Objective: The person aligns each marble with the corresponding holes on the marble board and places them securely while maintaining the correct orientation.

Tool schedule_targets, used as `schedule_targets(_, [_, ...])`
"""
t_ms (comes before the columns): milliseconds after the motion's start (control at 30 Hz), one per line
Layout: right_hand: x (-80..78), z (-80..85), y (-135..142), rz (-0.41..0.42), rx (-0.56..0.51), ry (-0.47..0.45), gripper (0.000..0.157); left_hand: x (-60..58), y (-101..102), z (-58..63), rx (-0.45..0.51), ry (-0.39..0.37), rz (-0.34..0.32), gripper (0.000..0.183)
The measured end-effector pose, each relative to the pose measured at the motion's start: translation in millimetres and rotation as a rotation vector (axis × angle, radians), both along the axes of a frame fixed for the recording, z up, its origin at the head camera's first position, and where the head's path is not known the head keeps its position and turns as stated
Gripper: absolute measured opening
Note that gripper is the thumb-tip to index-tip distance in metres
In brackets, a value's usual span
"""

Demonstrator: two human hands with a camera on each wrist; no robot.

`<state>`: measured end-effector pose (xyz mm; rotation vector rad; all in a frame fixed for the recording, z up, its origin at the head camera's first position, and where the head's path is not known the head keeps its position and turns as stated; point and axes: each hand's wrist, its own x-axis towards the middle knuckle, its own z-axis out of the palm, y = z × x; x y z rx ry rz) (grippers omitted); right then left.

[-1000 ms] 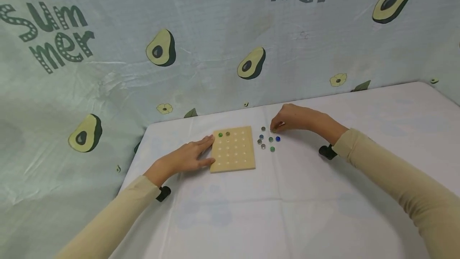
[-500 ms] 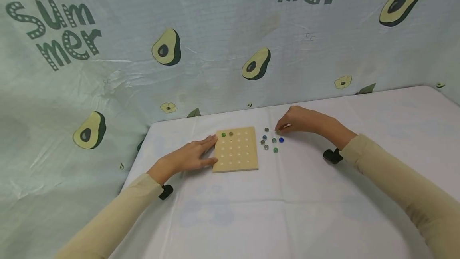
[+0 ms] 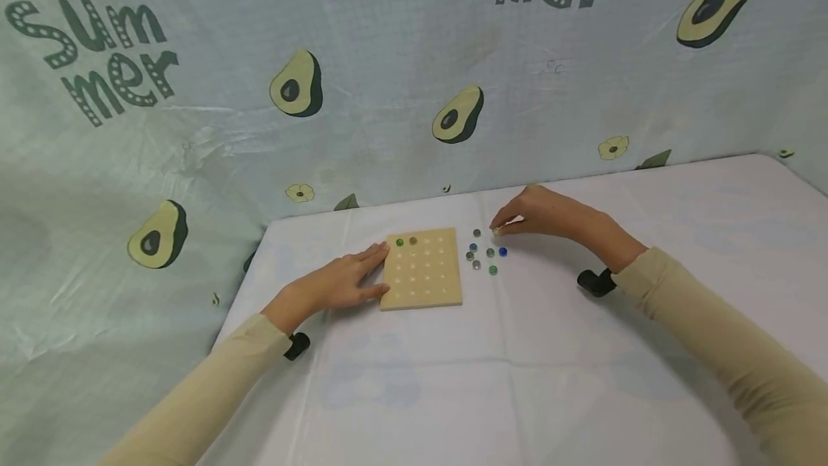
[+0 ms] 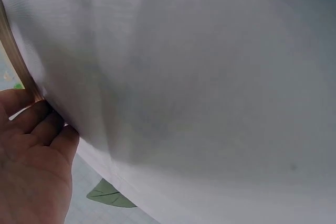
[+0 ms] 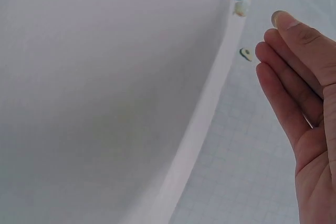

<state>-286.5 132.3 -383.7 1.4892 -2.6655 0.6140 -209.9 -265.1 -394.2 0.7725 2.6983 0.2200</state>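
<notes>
In the head view a square wooden board (image 3: 420,286) with rows of round hollows lies on the table. A green marble (image 3: 399,242) and a brownish marble (image 3: 413,241) sit in hollows of its far-left row. My left hand (image 3: 343,280) rests with spread fingers along the board's left edge. To the right of the board, my right hand (image 3: 550,211) pinches a pale marble (image 3: 496,231) between thumb and fingertips. Several loose marbles lie close by, among them a blue marble (image 3: 503,252) and a green marble (image 3: 493,270).
A white cloth covers the table (image 3: 414,394). Behind it hangs a pale curtain (image 3: 375,157) printed with avocados and lettering. Between the board and the right hand, the loose marbles form a small cluster, with a grey marble (image 3: 476,233) at its far end.
My right hand has risen slightly from the tabletop with the pale marble at its fingertips. The left hand stays on the board's edge, and the head view has shifted a little.
</notes>
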Motion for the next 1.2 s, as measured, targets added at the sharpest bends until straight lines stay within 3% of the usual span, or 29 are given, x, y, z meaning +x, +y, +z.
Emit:
schedule_targets(300, [0.4,10.5,-17.1,0.049,-0.063,0.057,0.022,-1.6,3.6,8.6,-0.025,-0.031,0.035,0.087])
schedule_targets(667, [4.0,15.2,-35.0,0.064,-0.078,0.065,0.021,-0.2,8.0,4.7,-0.041,-0.018,0.023,0.085])
schedule_targets(933, [4.5,8.4,-52.9,0.024,-0.058,-0.033,0.019,7.8,9.2,4.2,-0.013,-0.043,0.080,0.083])
schedule_targets(1200, [2.0,4.8,-69.1,0.008,-0.069,-0.089,0.018,7.6,10.8,2.3,0.028,-0.008,0.069,0.081])
